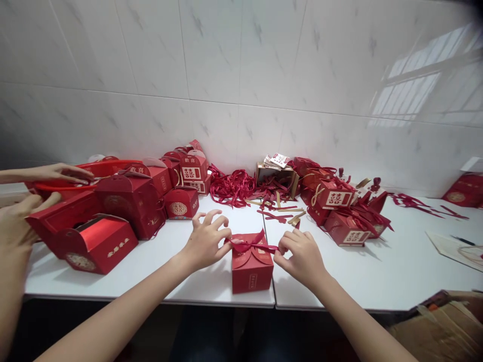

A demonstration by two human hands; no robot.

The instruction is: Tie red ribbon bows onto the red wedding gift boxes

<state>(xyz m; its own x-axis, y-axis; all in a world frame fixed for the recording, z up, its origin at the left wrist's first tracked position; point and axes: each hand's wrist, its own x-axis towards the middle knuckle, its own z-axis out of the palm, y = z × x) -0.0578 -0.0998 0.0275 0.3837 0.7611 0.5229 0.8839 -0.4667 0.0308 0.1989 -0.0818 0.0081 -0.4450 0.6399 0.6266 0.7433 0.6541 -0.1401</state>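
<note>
A red gift box (252, 274) stands closed near the table's front edge, its curved top flaps folded over one another. Across its top runs a dark red ribbon (244, 246), knotted in the middle. My left hand (210, 240) pinches the ribbon at the box's left side, the other fingers curled and raised. On the right side my right hand (300, 255) grips the ribbon's other end between thumb and fingers. The ribbon is drawn out between both hands, just above the lid.
Red boxes (130, 201) crowd the left, where another person's hands (60, 176) are beside a red basket (101, 168). Loose ribbons (234, 187) and a carton of tags (277, 176) lie at the back. Tied boxes (345, 226) stand right; a cardboard box (437, 327) sits lower right.
</note>
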